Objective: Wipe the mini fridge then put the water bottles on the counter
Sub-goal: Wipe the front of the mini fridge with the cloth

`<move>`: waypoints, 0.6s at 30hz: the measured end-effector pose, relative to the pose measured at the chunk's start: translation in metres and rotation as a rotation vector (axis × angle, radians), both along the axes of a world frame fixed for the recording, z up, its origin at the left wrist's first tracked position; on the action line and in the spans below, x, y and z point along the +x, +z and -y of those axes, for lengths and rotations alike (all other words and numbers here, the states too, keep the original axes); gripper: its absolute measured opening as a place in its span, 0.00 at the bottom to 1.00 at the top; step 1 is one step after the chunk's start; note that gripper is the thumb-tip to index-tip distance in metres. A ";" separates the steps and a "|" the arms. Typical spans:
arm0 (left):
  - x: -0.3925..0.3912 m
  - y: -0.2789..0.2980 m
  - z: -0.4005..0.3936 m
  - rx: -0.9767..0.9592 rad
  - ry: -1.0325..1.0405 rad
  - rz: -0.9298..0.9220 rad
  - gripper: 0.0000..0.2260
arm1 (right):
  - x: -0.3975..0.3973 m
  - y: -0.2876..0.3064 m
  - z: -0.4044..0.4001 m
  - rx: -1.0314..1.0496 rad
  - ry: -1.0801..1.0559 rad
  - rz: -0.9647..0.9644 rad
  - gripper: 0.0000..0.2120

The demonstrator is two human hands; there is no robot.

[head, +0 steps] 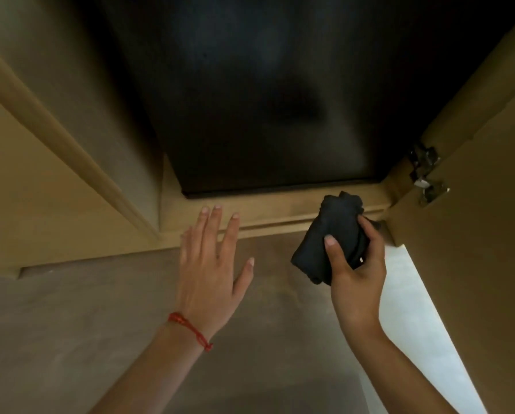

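The mini fridge [265, 94] is a black box with a shut, glossy door, set inside a wooden cabinet. My right hand [354, 264] is shut on a folded black cloth [331, 234], held just below the fridge's lower right corner, apart from the door. My left hand [208, 264] is open with fingers spread, its fingertips at the wooden ledge [265, 213] under the fridge. A red string bracelet sits on my left wrist. No water bottles are in view.
The cabinet door [474, 219] stands open at the right, with metal hinges [426, 171] by the fridge's corner. A wooden panel with moulding [56, 144] runs along the left. Grey-brown floor [101, 339] lies below, with a bright patch at the right.
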State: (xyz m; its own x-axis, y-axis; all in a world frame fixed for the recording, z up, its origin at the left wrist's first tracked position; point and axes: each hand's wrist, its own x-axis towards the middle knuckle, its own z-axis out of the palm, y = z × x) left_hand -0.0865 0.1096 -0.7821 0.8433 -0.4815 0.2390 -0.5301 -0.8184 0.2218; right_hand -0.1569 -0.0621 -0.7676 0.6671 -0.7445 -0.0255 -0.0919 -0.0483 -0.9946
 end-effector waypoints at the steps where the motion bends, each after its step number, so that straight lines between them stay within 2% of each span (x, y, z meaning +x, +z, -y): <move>1: -0.008 -0.001 0.000 0.040 -0.028 0.002 0.26 | -0.008 0.001 0.000 -0.010 0.003 -0.018 0.24; 4: -0.029 0.011 -0.004 0.123 -0.085 -0.026 0.26 | -0.032 0.014 -0.002 -0.009 0.010 -0.080 0.24; 8: -0.049 0.058 -0.012 0.187 -0.114 -0.098 0.27 | -0.059 0.055 -0.005 0.036 0.012 -0.177 0.23; 13: -0.069 0.145 -0.017 0.203 -0.154 -0.201 0.27 | -0.083 0.139 -0.010 0.100 0.016 -0.284 0.22; 18: -0.075 0.256 -0.010 0.157 -0.139 -0.197 0.26 | -0.090 0.242 -0.006 0.106 0.061 -0.293 0.21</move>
State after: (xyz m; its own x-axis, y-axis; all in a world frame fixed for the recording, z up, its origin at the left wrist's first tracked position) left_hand -0.1616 0.1195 -0.5265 0.7891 -0.6142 -0.0093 -0.5993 -0.7730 0.2080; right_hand -0.2472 -0.0560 -0.5252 0.6632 -0.6864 -0.2983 -0.3755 0.0397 -0.9260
